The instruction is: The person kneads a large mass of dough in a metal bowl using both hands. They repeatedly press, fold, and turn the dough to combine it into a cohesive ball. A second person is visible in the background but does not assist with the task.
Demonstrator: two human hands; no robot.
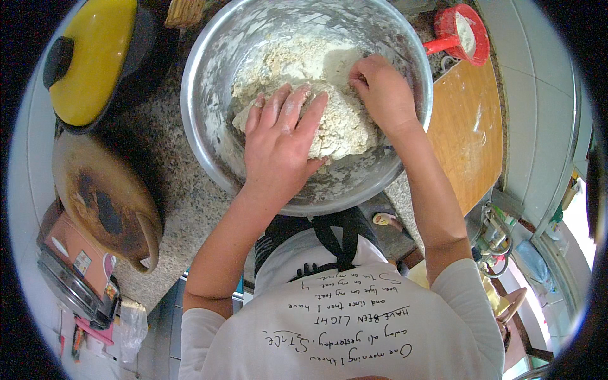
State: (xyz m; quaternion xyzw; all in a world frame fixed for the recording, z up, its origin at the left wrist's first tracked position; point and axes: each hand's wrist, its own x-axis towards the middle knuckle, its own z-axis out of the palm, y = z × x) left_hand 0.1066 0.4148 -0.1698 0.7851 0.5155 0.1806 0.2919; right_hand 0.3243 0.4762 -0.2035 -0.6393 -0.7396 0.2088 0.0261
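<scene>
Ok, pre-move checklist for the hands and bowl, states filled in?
1. Metal bowl mouth up: ok.
2. Left hand on the dough: ok, fingers spread on top.
3. Right hand inside the bowl: ok, fingers curled.
4. Right fingertips gripping dough: cannot tell, hidden.
5. All loose flour worked in: not ok, some lies beyond the dough.
6. Red cup outside the bowl: ok.

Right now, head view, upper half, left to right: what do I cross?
Yellow lid → left rim of the metal bowl → left hand → right hand → red cup. Dough left out: the left hand overlaps it.
</scene>
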